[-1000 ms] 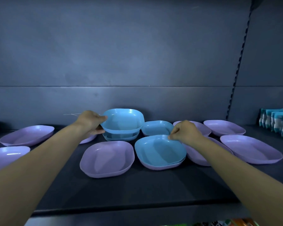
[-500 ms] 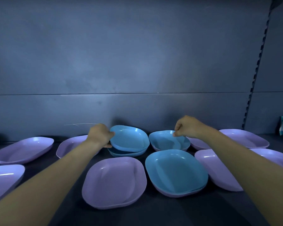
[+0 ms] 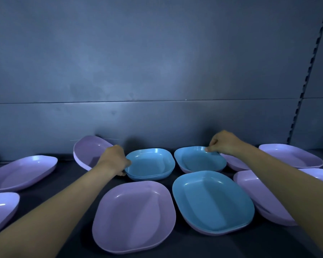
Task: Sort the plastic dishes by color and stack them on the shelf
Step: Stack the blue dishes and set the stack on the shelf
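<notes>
We see a dark back wall (image 3: 157, 62) filling most of the view, with a slotted upright (image 3: 306, 77) running down at right. Below is the dark shelf (image 3: 67, 185), covered in plastic dishes. The front purple dish (image 3: 132, 215) lies flat, nearest us at centre. Just to its right is the front blue dish (image 3: 211, 200), nested on a purple one whose edge shows beneath. The left purple dishes (image 3: 21, 172) lie flat, one behind the other, well apart from the centre group. The right purple dishes (image 3: 291, 155) crowd the right end, some overlapping and partly hidden by the right forearm. The tilted purple dish (image 3: 88, 151) stands on edge near the wall, behind the left wrist. The blue stack (image 3: 151, 162) sits mid-shelf behind the front purple dish, with several rims showing. The back blue dish (image 3: 198, 159) is just beside the stack on the right, a purple edge showing under it; we cannot tell if it is lifted. The left hand (image 3: 114, 159) grips the blue stack's left rim, thumb on top, fingers curled below. The right hand (image 3: 224, 142) pinches the back blue dish's far right rim between thumb and curled fingers.
</notes>
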A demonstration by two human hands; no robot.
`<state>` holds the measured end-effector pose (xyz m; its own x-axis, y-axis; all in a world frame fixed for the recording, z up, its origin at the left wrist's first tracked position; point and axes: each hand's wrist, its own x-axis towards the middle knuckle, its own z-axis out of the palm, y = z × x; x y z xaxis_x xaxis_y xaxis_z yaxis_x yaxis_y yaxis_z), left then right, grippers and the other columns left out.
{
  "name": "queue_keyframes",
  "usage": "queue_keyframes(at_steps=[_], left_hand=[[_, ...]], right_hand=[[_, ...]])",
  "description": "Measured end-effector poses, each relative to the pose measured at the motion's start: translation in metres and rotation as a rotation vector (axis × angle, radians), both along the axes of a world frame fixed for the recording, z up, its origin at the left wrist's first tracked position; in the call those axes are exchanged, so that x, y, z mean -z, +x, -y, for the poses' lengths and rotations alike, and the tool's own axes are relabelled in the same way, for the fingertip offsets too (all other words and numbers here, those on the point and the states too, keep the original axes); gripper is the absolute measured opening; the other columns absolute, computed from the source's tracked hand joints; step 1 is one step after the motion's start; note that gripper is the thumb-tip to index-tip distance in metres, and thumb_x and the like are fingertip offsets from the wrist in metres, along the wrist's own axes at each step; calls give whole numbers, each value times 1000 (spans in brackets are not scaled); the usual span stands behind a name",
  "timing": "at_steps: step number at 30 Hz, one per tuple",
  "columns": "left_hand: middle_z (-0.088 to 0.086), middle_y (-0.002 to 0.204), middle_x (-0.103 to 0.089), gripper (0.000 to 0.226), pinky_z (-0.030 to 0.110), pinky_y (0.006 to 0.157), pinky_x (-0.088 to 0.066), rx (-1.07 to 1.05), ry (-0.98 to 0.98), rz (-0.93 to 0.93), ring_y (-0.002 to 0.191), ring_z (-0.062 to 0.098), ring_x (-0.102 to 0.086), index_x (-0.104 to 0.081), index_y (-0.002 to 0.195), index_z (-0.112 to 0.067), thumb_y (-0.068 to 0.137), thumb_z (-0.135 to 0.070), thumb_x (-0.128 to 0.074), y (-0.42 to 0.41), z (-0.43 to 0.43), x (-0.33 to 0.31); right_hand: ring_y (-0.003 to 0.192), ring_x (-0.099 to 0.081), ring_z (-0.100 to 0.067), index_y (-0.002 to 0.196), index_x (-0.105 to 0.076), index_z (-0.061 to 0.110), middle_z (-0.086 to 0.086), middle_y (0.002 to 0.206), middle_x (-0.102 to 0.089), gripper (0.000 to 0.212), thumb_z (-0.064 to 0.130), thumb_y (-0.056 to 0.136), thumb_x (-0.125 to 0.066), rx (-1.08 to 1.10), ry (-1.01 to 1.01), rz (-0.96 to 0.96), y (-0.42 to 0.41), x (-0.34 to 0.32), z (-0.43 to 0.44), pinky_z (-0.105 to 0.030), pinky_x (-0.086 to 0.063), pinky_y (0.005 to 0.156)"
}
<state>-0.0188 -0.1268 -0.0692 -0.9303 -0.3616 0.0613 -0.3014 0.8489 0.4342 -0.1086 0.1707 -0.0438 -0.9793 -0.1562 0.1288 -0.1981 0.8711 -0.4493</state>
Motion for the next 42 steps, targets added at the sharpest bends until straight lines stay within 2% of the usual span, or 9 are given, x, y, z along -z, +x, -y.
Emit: queue_keyframes(at_steps=[7, 10, 16, 21, 25, 29, 33, 37, 42], left_hand=[[0, 24, -41, 34, 18, 40, -37, 23, 111, -84, 21, 9, -43, -45, 47, -9, 78, -7, -59, -1, 5, -2], [-2, 23, -43, 32, 11, 37, -36, 27, 107, -92, 20, 4, -42, -47, 49, -10, 79, -9, -59, -1, 5, -7], [-3, 22, -43, 33, 20, 52, -39, 15, 104, -84, 21, 3, -41, -46, 50, -11, 81, -10, -57, -1, 6, -10], [-2, 23, -42, 35, 30, 70, -52, 6, 131, -106, 51, 25, -57, -45, 49, -9, 82, -8, -57, 1, 7, -15], [0, 22, -40, 39, 35, 78, -54, 3, 166, -131, 59, 30, -57, -41, 45, -9, 79, -9, -58, 7, 5, -21], [2, 32, -43, 40, 31, 69, -52, -27, 166, -164, 56, 24, -58, -38, 44, -9, 78, -10, -59, 11, 5, -28], [-2, 30, -46, 38, 15, 40, -42, -86, 257, -205, 23, 8, -48, -44, 47, -9, 83, -7, -56, 15, 6, -32], [13, 57, -59, 26, 24, 52, -48, -111, 365, -227, 49, 25, -60, -55, 62, -2, 86, -10, -54, 28, 3, -41], [14, 67, -59, 19, 16, 33, -48, -106, 536, -259, 55, 26, -58, -56, 74, 4, 90, -7, -52, 58, 0, -53]], right_hand=[[98, -65, -26, 100, -72, -1, -14, 106, -70, 35, 23, 74, -76, 61, 140, 52, -11, 5, 1, -28, -47, 77], [81, -59, -21, 100, -71, -4, -14, 89, -67, 32, 13, 74, -76, 76, 84, 95, -14, 5, 0, -25, -45, 72], [48, -43, -14, 93, -70, -7, -6, 58, -54, 21, 6, 77, -73, 105, -65, 139, -14, 1, -3, -22, -34, 47], [57, -50, -22, 76, -68, 1, -9, 60, -54, 3, 3, 76, -70, 131, -182, 87, -15, 5, -3, -25, -44, 57], [69, -57, -27, 81, -70, -4, -13, 70, -60, 8, 3, 77, -68, 156, -324, 51, -15, 4, -7, -30, -49, 70], [70, -58, -27, 67, -64, 1, -15, 75, -62, 11, 1, 76, -70, 176, -469, 43, -11, -1, -12, -37, -53, 77], [69, -58, -27, 67, -63, -1, -17, 75, -62, 12, 0, 76, -71, 179, -560, 28, 2, -11, -17, -40, -56, 75], [56, -55, -23, 65, -57, -1, -12, 65, -56, 17, -7, 78, -67, 174, -685, 48, 24, -26, -20, -26, -51, 47], [56, -59, -24, 74, -57, -5, -14, 67, -57, 12, -6, 80, -67, 115, -798, 79, 55, -42, -25, -19, -50, 36]])
